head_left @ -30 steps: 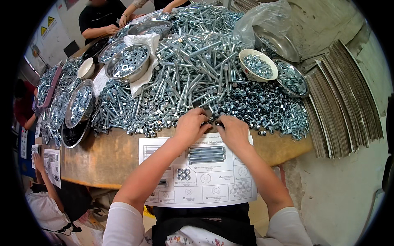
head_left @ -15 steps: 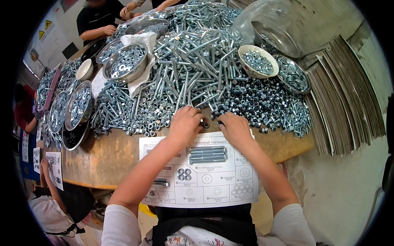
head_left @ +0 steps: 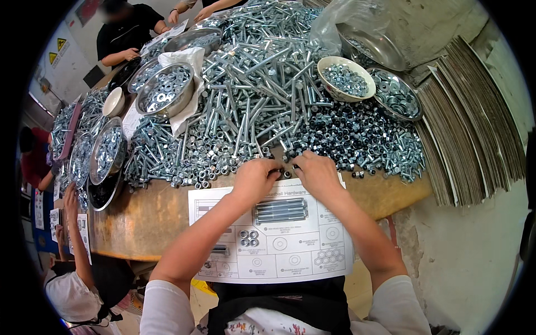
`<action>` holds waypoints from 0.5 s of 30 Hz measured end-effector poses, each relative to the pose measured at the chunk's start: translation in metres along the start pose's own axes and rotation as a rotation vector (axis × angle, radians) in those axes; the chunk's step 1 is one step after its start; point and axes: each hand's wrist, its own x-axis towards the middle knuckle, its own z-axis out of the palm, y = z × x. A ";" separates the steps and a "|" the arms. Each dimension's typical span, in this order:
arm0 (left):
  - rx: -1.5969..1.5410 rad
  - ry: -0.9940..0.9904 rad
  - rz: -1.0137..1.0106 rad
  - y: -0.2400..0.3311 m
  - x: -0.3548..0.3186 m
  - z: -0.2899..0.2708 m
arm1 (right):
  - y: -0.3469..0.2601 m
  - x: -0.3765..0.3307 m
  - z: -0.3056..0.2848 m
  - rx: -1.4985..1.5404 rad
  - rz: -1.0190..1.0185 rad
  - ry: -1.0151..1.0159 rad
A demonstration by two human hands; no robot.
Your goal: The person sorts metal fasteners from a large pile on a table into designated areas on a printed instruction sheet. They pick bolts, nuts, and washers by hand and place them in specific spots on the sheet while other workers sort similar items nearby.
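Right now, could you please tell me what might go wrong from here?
The paper sheet seems to overhang the front edge of the table, so a bump might send its four loose nuts sliding. Dark nuts and small silver pieces run together beyond the right hand, so kinds could get confused.
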 end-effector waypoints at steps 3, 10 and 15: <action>0.171 0.052 0.076 -0.003 -0.001 0.002 | 0.000 -0.002 0.000 0.020 -0.010 0.002; 0.091 -0.067 0.192 0.009 0.013 0.001 | 0.000 -0.002 -0.001 -0.007 -0.038 0.014; 0.126 -0.089 0.321 -0.004 0.023 0.009 | 0.005 0.002 0.004 -0.068 -0.094 0.020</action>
